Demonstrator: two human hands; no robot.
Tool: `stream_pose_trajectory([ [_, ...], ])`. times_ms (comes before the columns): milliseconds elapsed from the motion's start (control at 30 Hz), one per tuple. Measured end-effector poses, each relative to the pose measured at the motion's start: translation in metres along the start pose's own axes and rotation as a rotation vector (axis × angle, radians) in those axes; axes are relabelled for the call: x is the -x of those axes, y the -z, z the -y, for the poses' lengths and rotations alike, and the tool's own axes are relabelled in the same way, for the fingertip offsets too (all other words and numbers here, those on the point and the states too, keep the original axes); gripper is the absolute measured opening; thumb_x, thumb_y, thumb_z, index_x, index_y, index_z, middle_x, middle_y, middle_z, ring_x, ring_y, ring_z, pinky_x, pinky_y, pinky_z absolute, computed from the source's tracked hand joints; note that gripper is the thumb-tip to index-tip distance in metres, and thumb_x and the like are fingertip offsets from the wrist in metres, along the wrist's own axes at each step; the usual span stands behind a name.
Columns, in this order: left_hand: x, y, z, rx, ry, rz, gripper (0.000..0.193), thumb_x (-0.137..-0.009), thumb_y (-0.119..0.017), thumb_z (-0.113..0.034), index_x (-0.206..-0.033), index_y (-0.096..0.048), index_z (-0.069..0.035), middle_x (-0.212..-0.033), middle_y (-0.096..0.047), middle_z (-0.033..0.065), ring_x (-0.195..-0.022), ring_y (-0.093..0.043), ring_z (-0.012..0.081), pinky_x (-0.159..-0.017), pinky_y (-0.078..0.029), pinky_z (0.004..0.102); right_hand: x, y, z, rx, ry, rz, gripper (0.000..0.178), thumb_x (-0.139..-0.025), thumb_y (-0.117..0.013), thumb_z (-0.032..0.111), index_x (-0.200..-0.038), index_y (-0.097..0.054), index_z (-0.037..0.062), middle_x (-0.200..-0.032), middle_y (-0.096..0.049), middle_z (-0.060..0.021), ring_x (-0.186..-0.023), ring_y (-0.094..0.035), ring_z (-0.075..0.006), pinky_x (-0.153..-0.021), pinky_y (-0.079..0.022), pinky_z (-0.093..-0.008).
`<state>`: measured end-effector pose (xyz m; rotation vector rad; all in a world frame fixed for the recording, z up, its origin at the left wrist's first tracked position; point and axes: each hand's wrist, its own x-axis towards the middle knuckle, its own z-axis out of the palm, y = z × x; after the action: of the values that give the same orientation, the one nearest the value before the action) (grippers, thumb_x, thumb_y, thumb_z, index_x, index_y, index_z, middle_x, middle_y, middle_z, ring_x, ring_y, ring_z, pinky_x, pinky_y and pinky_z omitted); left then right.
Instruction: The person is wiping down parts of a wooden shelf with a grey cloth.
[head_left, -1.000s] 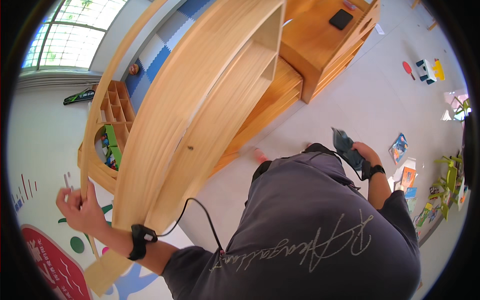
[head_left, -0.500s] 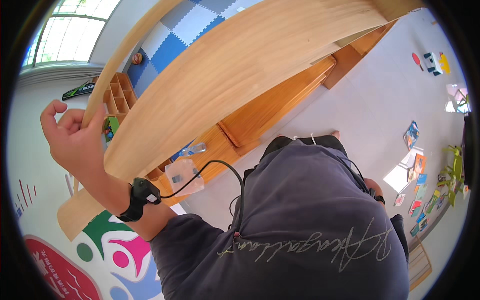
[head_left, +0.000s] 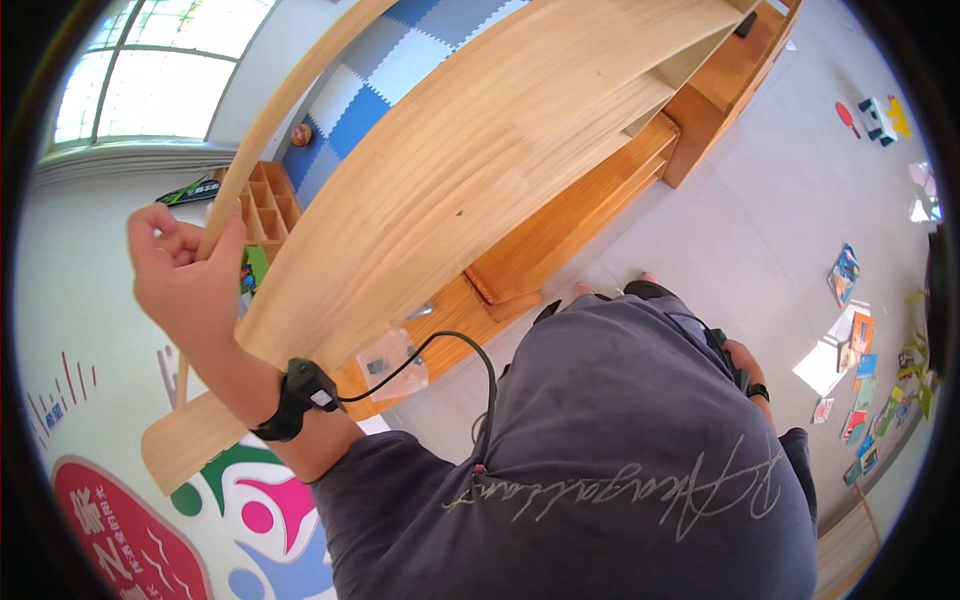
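Note:
My left hand [head_left: 185, 265] is raised at the left and closed around the end part of a pale curved wooden rail [head_left: 285, 105]. The rail runs along the far edge of a long pale wooden shelf unit [head_left: 440, 190], whose broad top lies right of the hand. A black strap with a small box [head_left: 308, 388] and a cable sits on my left wrist. At my right side, my right hand [head_left: 742, 362] hangs low beside a dark object against my clothing. Its fingers are mostly hidden.
An orange-brown wooden bench [head_left: 560, 235] stands below the shelf, with a clear plastic bag [head_left: 395, 365] on its near part. Several picture books [head_left: 860, 335] and a red paddle [head_left: 848, 119] lie on the right floor. Blue and white foam mats [head_left: 385, 80] cover the far floor.
The shelf, rail and left hand now appear further right and slightly lower. My left hand stays closed on the rail. More of my right hand shows at my side.

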<state>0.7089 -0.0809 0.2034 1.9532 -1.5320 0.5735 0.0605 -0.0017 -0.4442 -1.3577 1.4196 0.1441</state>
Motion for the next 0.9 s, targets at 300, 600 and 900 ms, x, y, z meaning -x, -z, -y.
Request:
stream_pose_trajectory([
  [300, 0.039, 0.0, 0.038, -0.342, -0.03, -0.086, 0.048, -0.067, -0.077, -0.011, -0.07, -0.029, -0.009, -0.058, -0.027, 0.002, -0.055, -0.025, 0.0153, -0.047, -0.031, 0.0273, -0.021, 0.057, 0.019, 0.005, -0.033, 0.087, 0.03, -0.082, -0.054, 0.022, -0.096, -0.067, -0.0021, -0.095, -0.07, -0.0192, -0.088, -0.067, -0.0325, -0.079, -0.052, -0.0434],
  [600, 0.02, -0.016, 0.039, -0.348, 0.059, -0.09, 0.045, -0.07, -0.075, -0.012, -0.07, -0.03, -0.007, -0.059, -0.029, 0.001, -0.056, -0.026, 0.0141, -0.048, -0.03, 0.0288, -0.056, 0.094, 0.0, -0.074, 0.126, -0.006, 0.034, -0.079, -0.056, 0.024, -0.093, -0.065, -0.0055, -0.095, -0.066, -0.0231, -0.09, -0.063, -0.0369, -0.084, -0.048, -0.0413],
  [900, -0.011, -0.026, 0.087, -0.338, 0.01, 0.056, 0.041, -0.082, -0.074, -0.02, -0.074, -0.035, -0.007, -0.063, -0.036, 0.0031, -0.059, -0.033, 0.0172, -0.054, -0.039, 0.0325, -0.027, 0.096, 0.047, -0.072, -0.086, 0.055, 0.035, -0.078, -0.059, 0.026, -0.095, -0.067, -0.0028, -0.093, -0.069, -0.0188, -0.089, -0.064, -0.0299, -0.082, -0.049, -0.0396],
])
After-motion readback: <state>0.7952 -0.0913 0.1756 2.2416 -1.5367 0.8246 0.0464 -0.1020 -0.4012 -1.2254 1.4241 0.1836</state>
